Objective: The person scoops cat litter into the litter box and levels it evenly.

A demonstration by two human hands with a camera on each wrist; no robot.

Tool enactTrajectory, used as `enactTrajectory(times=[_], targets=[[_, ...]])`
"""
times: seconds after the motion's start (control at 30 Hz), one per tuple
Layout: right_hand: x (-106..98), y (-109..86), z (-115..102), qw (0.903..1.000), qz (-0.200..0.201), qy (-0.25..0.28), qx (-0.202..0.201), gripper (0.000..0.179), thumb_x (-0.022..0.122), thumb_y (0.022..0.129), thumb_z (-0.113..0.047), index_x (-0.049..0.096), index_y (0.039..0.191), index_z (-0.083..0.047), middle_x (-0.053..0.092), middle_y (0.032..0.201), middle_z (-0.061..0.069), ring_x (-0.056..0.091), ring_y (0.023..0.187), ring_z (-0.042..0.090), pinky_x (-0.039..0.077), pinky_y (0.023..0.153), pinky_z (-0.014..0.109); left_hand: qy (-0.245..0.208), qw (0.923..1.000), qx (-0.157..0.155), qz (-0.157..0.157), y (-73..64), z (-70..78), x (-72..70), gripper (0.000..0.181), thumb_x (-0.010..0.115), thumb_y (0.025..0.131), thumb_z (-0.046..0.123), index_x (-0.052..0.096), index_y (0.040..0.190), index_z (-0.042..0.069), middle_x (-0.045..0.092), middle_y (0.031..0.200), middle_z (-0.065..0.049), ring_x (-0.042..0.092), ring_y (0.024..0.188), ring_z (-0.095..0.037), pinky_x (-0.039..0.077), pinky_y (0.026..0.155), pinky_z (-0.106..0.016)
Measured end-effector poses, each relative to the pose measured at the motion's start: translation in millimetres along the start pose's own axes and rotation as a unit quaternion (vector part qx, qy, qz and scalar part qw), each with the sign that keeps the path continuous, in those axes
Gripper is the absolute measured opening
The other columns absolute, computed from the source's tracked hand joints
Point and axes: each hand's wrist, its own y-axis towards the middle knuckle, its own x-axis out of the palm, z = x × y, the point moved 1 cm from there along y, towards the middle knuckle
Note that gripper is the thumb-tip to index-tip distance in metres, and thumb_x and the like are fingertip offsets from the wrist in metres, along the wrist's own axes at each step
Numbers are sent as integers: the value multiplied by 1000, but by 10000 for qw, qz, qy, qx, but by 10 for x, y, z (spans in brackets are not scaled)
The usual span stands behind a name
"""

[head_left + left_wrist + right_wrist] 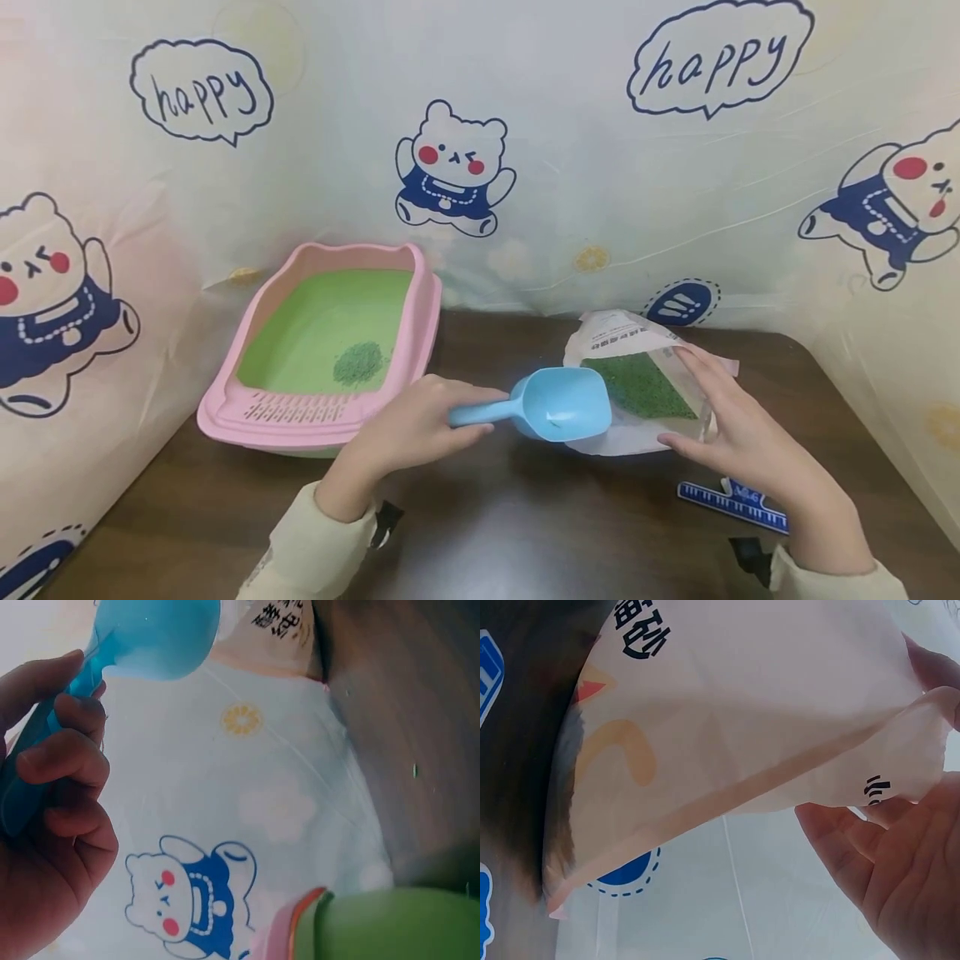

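In the head view my left hand (416, 421) grips the handle of a light blue scoop (566, 408), its bowl tilted toward the camera with a tiny green speck inside. In the left wrist view, curled fingers (79, 761) wrap that handle. The bowl overlaps the near left side of an opened white cat litter bag (611, 440), in which green granules (645, 387) show. My right hand (750, 442) holds the bag's right side, thumb low and fingers higher up. The right wrist view shows the bag's printed side (727, 690) and its edge at the fingers.
On the left stands a pink-rimmed litter box (300, 429) with a green inside and a small heap of granules (358, 362). A blue ruler-shaped clip (731, 502) lies beneath the right wrist. Printed cloth (555, 183) hangs behind the brown table (465, 533).
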Motion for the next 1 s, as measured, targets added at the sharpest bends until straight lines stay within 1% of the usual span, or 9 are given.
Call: enactTrajectory(times=[0.07,0.13,0.2,0.3,0.37,0.47,0.73,0.83,1.0], targets=[[-7,0,-1,10000,-16,42,1,104,88,74,-21,26,157,-10,31,156,22,38,135,46,35,111,55,32,10000,32,-2,36,-2,31,34,71,91,20,70,125,22,74,100,10,58,72,0,51,67,-19],[-13,13,-5,10000,-31,44,-46,103,87,75,-20,26,157,-11,31,157,22,38,135,46,34,116,45,25,10000,46,-7,64,-5,62,34,70,92,21,70,125,22,74,98,10,56,70,0,50,65,-18],[-17,28,-4,9999,-37,23,-105,103,87,75,-21,26,157,-10,31,157,21,39,135,45,28,116,24,15,10000,30,33,87,-10,97,33,71,91,20,71,124,22,73,95,10,54,68,-1,49,65,-18],[-26,46,0,9999,-76,-35,-112,103,88,74,-22,27,156,-10,30,158,20,41,133,44,27,113,18,-44,10000,-19,78,130,-18,150,32,72,90,19,72,123,22,73,94,9,53,66,-1,49,64,-18],[-34,47,-2,9999,-125,16,-67,103,88,74,-23,27,156,-9,29,158,22,40,133,46,37,113,43,-43,9999,-39,83,161,-27,188,33,72,90,18,72,122,21,73,94,9,52,64,0,48,63,-18],[-41,46,-16,9998,-187,24,36,104,88,75,-23,26,157,-9,27,158,23,40,133,48,39,94,71,-14,9999,-85,74,193,-34,239,32,73,89,18,72,121,21,74,94,8,52,63,0,48,61,-17],[-23,14,-20,9997,-230,-4,61,103,87,76,-25,25,158,-14,29,158,20,43,129,44,42,92,70,165,9980,-603,89,219,-2,369,31,74,87,22,74,118,23,64,77,11,49,61,-2,45,59,-19],[-14,8,-18,9997,-206,-158,50,102,87,76,-27,26,157,-15,31,158,18,45,130,40,45,97,60,102,9975,-688,89,245,9,407,30,74,87,22,74,118,22,61,75,10,48,60,-2,44,59,-19],[-17,-6,-6,9997,-129,-222,-18,100,87,76,-26,29,156,-12,32,157,18,45,129,38,31,106,15,40,9974,-715,116,307,26,461,30,75,87,20,74,117,19,61,74,8,49,60,-4,43,59,-19]])
